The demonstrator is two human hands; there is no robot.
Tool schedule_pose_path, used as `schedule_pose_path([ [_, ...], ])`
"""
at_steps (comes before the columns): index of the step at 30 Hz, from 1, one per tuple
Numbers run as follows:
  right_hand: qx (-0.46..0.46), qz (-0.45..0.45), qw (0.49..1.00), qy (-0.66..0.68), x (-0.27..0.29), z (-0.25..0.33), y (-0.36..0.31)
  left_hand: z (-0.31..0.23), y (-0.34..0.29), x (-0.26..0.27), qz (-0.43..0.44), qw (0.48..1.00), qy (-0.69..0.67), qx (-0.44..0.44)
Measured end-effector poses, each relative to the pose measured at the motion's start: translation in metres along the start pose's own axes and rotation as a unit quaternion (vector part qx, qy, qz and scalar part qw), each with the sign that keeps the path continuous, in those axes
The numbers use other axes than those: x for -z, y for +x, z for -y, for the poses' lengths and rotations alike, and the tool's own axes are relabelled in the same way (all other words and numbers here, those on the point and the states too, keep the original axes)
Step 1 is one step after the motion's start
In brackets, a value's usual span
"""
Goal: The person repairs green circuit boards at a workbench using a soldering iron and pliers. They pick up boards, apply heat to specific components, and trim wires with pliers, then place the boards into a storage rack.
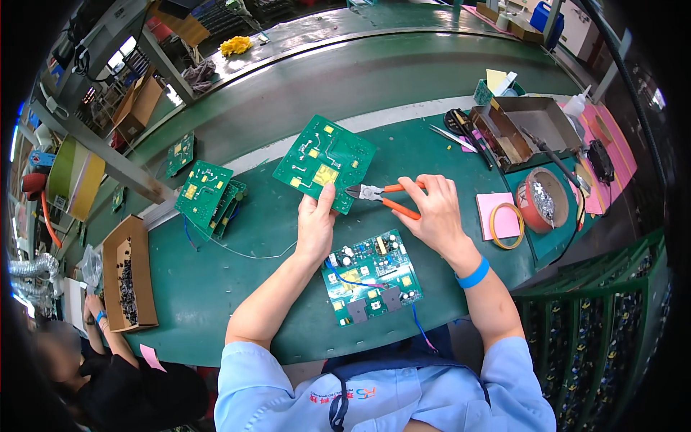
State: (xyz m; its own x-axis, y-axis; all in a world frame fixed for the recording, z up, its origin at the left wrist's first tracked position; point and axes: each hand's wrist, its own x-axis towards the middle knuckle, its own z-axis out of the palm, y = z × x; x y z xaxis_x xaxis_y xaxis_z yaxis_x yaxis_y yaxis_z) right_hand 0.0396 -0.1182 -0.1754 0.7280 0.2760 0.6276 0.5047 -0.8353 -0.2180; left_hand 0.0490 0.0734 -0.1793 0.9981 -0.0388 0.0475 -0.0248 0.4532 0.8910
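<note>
My left hand (pixel 316 225) grips a green circuit board (pixel 342 147) by its near edge, its solder side with yellow patches facing up. In my right hand (pixel 437 212) is a pair of side cutters (pixel 394 199) with orange handles. The cutter jaws meet the board's lower right edge; whether a lead lies between them is too small to tell. Below my hands, a second circuit board (pixel 366 289) lies component side up on the green table (pixel 273 338), with blue wires and dark heatsinks. A blue band circles my right wrist.
Stacked boards (pixel 204 189) lie at left, near a cardboard box (pixel 147 281) of small black parts. At right are a metal tray (pixel 536 119), a solder tape roll (pixel 543 200), yellow ring (pixel 497 229) and tweezers (pixel 450 135). A co-worker (pixel 122 381) sits lower left.
</note>
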Motion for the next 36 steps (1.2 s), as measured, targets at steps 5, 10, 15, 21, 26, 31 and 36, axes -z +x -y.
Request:
schedule_pose_path([
  [5,-0.005,0.034,0.999,-0.005,-0.001,0.000,-0.002,0.000,0.000,-0.001,-0.002,1.000,0.002,0.000],
  [10,-0.022,0.084,0.995,0.053,-0.003,-0.001,-0.007,0.005,0.002,0.004,0.005,1.000,0.029,-0.003],
  [15,-0.094,0.099,0.980,0.142,-0.006,-0.004,-0.006,0.002,0.003,0.002,-0.008,1.000,0.014,-0.003],
  [21,-0.437,-0.023,0.783,0.441,-0.002,-0.059,-0.002,-0.006,0.006,0.005,0.019,0.999,-0.025,0.007],
  [26,-0.266,0.038,0.963,-0.013,-0.002,-0.063,-0.009,-0.012,0.005,0.006,0.031,0.998,-0.039,0.024],
  [31,-0.170,0.073,0.979,-0.086,-0.004,-0.056,-0.012,-0.019,0.005,0.001,0.058,0.995,-0.061,0.051],
  [36,-0.242,0.082,0.856,0.449,-0.009,-0.045,-0.007,-0.021,0.003,-0.002,0.084,0.993,-0.042,0.073],
])
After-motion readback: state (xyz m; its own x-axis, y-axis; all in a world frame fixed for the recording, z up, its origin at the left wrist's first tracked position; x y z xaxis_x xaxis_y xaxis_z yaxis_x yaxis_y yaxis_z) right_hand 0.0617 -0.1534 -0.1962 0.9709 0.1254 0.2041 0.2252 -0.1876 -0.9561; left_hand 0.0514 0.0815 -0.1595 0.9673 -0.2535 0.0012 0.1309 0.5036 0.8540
